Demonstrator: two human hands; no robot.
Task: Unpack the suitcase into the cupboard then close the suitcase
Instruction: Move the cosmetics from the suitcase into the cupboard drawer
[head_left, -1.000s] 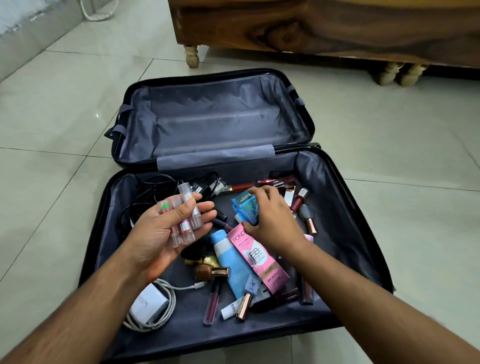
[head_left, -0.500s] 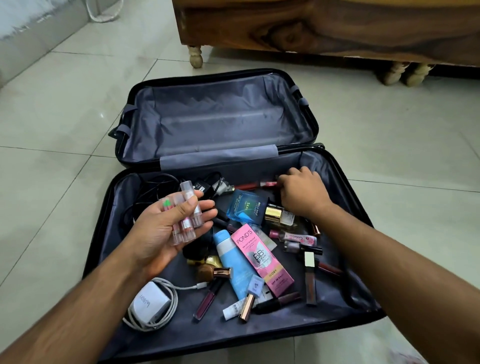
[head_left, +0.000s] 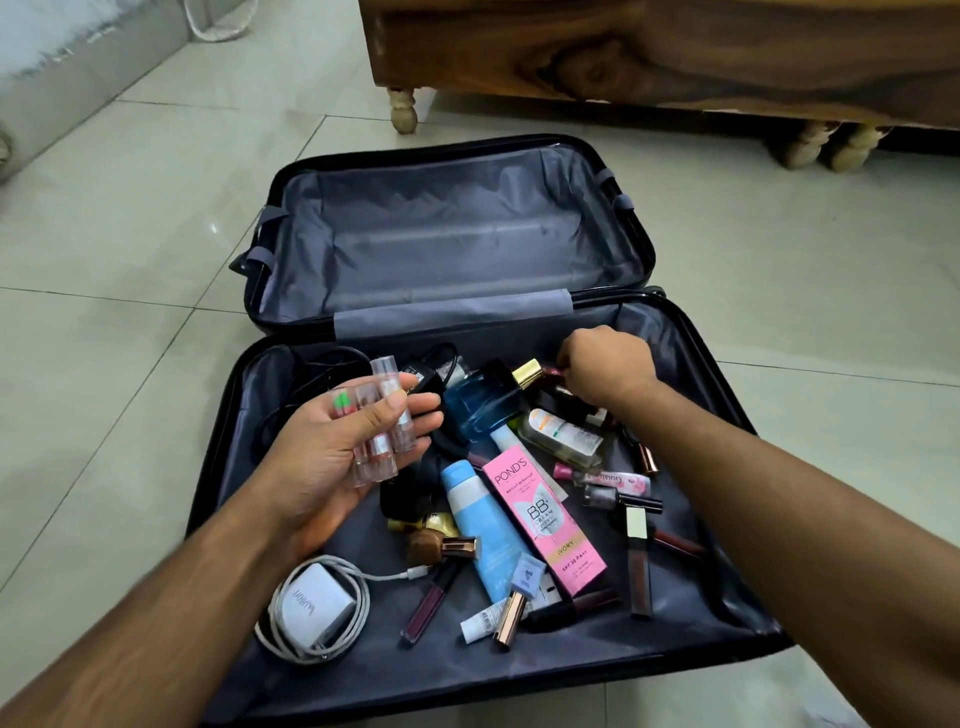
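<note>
Head view: the suitcase (head_left: 691, 587) lies open on the tiled floor (head_left: 104, 270), its far half lined in grey and bare, its near half strewn with cosmetics. The left hand (head_left: 337, 462) is palm up over the near half's left side, thumb and fingers curled round three clear tubes (head_left: 382, 426) that stand side by side against the fingers. The right hand (head_left: 605, 371) reaches to the far right of the near half, knuckles up, fingers curled down among dark tubes beside a gold cap (head_left: 527, 372); whether it actually pinches one of them I cannot tell. The two hands are well apart.

Between them lies a blue bottle (head_left: 480, 408), just beside a clear bottle (head_left: 563, 436). A pink box (head_left: 545, 525) (marked POND'S BB cream) rests tilted in the middle, touching a light blue tube (head_left: 478, 519) on its left. A white charger (head_left: 314, 608) with its cable coiled round it sits in the near left corner. Small lipsticks and nail polishes are scattered around these. Beyond the suitcase stands wooden furniture (head_left: 675, 52) on turned legs.
</note>
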